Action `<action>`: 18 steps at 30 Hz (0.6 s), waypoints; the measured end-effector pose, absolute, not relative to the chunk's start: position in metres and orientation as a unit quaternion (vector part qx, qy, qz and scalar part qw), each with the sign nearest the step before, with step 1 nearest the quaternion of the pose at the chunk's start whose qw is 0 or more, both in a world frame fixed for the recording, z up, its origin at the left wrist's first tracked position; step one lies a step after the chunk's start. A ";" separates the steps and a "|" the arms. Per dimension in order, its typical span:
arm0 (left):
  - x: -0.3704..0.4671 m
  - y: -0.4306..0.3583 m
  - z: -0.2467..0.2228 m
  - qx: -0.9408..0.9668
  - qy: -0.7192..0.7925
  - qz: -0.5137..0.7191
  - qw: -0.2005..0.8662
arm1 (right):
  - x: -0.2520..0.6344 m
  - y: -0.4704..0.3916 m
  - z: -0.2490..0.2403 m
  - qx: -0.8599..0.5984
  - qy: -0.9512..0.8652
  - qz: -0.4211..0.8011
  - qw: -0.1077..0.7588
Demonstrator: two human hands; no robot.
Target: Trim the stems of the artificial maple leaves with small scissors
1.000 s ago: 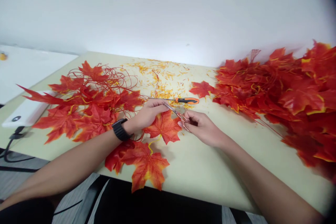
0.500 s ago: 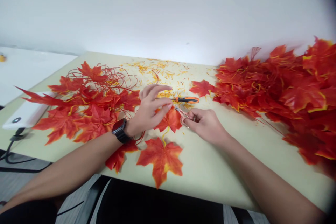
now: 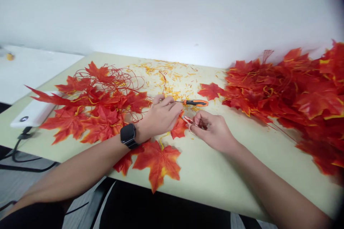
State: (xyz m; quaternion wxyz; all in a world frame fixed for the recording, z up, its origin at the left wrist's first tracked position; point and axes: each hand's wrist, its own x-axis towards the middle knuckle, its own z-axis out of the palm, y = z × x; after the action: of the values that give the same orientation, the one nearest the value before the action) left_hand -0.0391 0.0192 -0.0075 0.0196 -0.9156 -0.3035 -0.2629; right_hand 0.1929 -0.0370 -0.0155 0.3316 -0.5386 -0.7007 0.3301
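My left hand (image 3: 166, 115), with a black watch (image 3: 128, 135) on its wrist, is closed with curled fingers over a red artificial maple leaf (image 3: 178, 128). Its fingertips are partly hidden. In my right hand (image 3: 212, 127) is a small pair of scissors (image 3: 189, 121) with pinkish metal handles, its tip at the leaf's right side. Just below my left hand lies another maple leaf (image 3: 158, 164), joined to a yellow stem. A screwdriver (image 3: 197, 103) with an orange and black handle rests on the table just beyond both hands.
Yellow and orange clippings (image 3: 172, 73) are scattered at the back of the table (image 3: 215, 179). On the left, more leaves (image 3: 100, 123) lie with a tangle of red cord (image 3: 129, 78) beside a white power strip (image 3: 34, 111). A big heap of leaves (image 3: 290, 89) fills the right.
My left hand has gone from raised, spread fingers to curled down on the leaf. The lower leaf has shifted slightly left. My right hand still holds the scissors close by.
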 end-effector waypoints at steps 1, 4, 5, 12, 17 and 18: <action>-0.039 0.021 -0.007 -0.917 -0.307 -0.253 0.011 | 0.191 -0.038 -0.015 -0.536 -0.699 0.337 0.331; -0.038 0.025 -0.009 -0.924 -0.296 -0.239 -0.037 | 0.188 -0.040 -0.014 -0.533 -0.700 0.350 0.323; -0.038 0.026 -0.011 -0.923 -0.294 -0.241 -0.054 | 0.188 -0.041 -0.013 -0.532 -0.701 0.352 0.320; -0.040 0.019 -0.011 -0.879 -0.322 -0.274 -0.221 | 0.201 -0.035 0.009 -0.464 -0.745 0.385 0.286; -0.038 0.017 -0.009 -0.861 -0.345 -0.275 -0.254 | 0.205 -0.055 0.058 -0.431 -0.770 0.254 0.397; -0.038 0.018 -0.010 -0.860 -0.348 -0.271 -0.254 | 0.208 -0.064 0.067 -0.418 -0.776 0.241 0.405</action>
State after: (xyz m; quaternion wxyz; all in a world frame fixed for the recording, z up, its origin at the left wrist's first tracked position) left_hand -0.0381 0.0179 -0.0101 -0.2544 -0.8605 -0.3482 -0.2714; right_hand 0.2075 -0.0635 0.0667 0.4050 -0.4183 -0.7765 0.2411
